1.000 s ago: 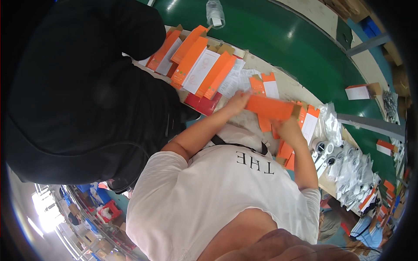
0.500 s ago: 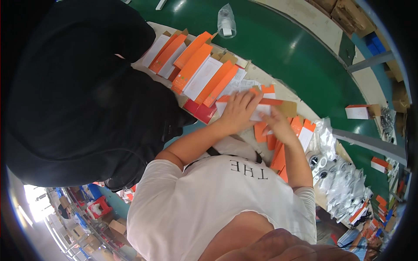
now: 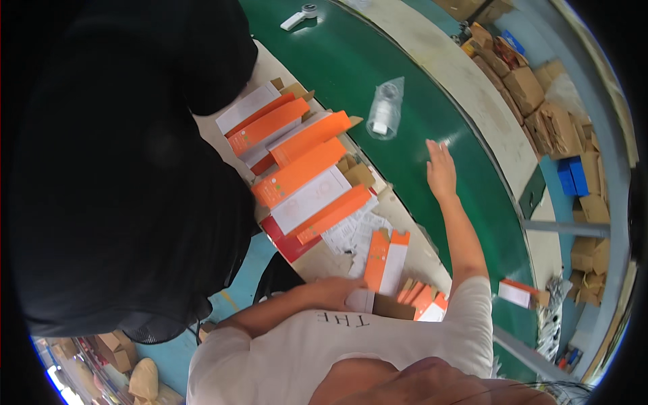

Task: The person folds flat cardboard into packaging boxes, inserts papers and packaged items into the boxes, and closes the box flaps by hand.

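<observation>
Close to my chest, my left hand (image 3: 332, 293) is closed round a white-and-orange carton (image 3: 361, 300), its brown end flap (image 3: 394, 308) standing open. My right hand (image 3: 441, 169) is stretched out over the green belt (image 3: 418, 111), fingers extended and holding nothing. Just beyond its fingertips lies a clear plastic bag (image 3: 387, 108) with a white item inside; the two are apart. Two orange-and-white cartons (image 3: 386, 262) stand between my arms. Several more orange cartons (image 3: 422, 297) are partly hidden by my body.
A row of orange-and-white cartons (image 3: 300, 169) with raised flaps fills the worktable at left, beside printed papers (image 3: 354, 229) and a red flat box (image 3: 287, 239). A person in black (image 3: 128, 175) stands close on the left. A white handled device (image 3: 299, 17) and another carton (image 3: 518, 293) lie on the belt.
My right hand has let go of the carton and reached forward over the belt. My left hand has drawn the carton in to my chest. The view has shifted.
</observation>
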`<state>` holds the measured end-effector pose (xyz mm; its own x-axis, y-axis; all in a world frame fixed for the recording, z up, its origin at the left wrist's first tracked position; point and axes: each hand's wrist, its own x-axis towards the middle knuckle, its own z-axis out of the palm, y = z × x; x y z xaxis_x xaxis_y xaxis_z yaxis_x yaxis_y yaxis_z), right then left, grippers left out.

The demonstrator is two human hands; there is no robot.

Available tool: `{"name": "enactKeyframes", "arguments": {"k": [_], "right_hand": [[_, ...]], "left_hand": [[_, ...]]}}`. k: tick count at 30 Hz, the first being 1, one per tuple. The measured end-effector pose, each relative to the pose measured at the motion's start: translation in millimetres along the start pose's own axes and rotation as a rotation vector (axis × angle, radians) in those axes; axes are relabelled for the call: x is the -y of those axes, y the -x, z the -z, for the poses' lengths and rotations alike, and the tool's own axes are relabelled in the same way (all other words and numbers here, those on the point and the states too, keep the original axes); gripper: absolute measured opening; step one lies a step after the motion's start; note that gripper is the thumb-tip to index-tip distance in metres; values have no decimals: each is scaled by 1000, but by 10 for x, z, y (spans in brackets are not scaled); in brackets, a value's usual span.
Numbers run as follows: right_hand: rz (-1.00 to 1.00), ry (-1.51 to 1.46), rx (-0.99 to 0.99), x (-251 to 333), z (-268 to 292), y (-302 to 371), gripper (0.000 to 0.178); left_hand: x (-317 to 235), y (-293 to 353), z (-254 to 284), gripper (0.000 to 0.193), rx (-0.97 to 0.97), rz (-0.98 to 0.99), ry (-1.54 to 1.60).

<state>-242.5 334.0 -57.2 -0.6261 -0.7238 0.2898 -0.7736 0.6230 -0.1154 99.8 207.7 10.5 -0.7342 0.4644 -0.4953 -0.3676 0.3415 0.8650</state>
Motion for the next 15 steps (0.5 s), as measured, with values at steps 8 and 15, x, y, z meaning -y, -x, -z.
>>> {"name": "enactKeyframes", "arguments": {"k": [8, 15], "right_hand": [[696, 267, 312, 280, -1105, -1342, 45], [-72, -759, -218, 486, -392, -500, 70]], "left_hand": [[456, -181, -94, 43, 38, 20, -129], [643, -177, 78, 59, -594, -287, 101]]}}
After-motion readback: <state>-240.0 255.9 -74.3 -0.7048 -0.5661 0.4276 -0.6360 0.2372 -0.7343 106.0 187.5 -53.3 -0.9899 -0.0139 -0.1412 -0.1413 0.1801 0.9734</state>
